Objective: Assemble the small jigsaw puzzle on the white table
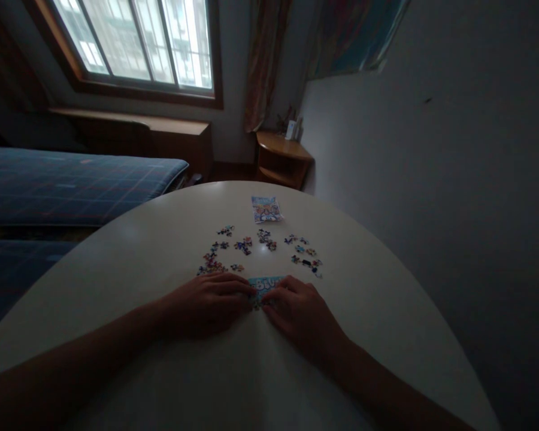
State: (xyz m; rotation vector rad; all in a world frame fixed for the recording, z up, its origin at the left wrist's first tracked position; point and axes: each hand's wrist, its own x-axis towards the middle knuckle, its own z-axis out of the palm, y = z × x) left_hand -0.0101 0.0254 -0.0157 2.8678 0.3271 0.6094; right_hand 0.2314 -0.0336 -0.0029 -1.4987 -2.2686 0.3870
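Note:
A partly joined jigsaw puzzle (264,282), light blue with large pale lettering across its top, lies on the white table in front of me. My left hand (218,299) rests flat at its left side, fingers stretched out and fingertips touching the edge. From the right, my right hand (299,305) reaches over it, with thumb and index finger pinched at the lower edge on a small puzzle piece that the fingers mostly cover. A few patterned pieces (256,305) show between the hands. Both hands hide much of the puzzle's sides.
Loose puzzle pieces lie beyond my hands in groups at left (211,262), middle (265,236) and right (306,262). Farther back is a colourful printed packet (266,209) on the round table (363,299). A bed (72,179) stands left, a wall (453,179) right.

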